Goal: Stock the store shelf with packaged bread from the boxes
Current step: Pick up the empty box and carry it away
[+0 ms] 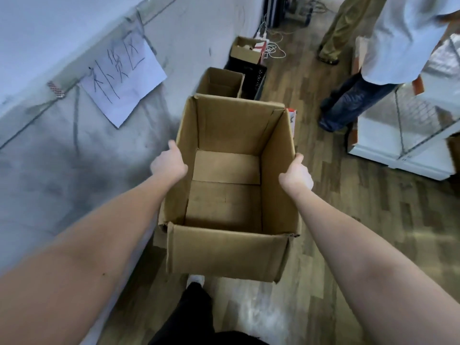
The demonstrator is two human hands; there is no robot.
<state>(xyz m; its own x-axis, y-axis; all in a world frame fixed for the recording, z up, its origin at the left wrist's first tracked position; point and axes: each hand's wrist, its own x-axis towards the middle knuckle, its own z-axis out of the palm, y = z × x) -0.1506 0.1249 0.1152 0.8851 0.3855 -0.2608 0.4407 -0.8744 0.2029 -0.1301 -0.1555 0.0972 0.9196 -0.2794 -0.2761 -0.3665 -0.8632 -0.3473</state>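
An open brown cardboard box hangs above the wood floor in front of me, and nothing lies inside it. My left hand grips its left wall with the thumb up along the outside. My right hand grips the right wall the same way; the fingers of both hands are hidden behind the cardboard. No packaged bread is in sight. A white store shelf with a wire mesh panel stands at the right.
Another open cardboard box sits on the floor ahead, then a black crate and a smaller box. A paper sign hangs on the grey wall at left. A person's legs stand by the shelf; cables lie further back.
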